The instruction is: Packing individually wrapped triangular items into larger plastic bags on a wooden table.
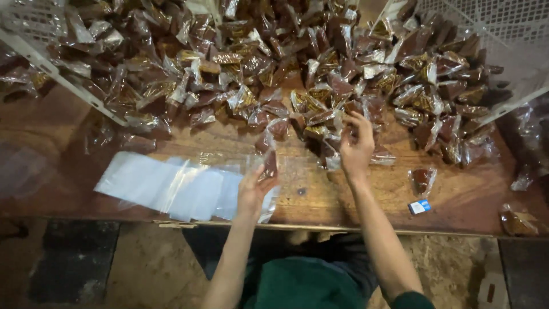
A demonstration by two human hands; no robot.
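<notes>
My left hand (253, 189) holds a clear plastic bag (269, 166) upright near the table's front edge, with a brown wrapped piece inside it. My right hand (355, 146) reaches into the near edge of a big heap of small brown and gold wrapped pieces (297, 68), its fingers closing around one packet. A flat stack of empty clear bags (171, 186) lies just left of my left hand.
The wooden table (343, 200) carries stray packets at right (423, 180) and far right (517, 223), plus a small blue and white object (419, 206). White plastic crates (503, 34) frame the heap at both back corners. The floor shows below the table edge.
</notes>
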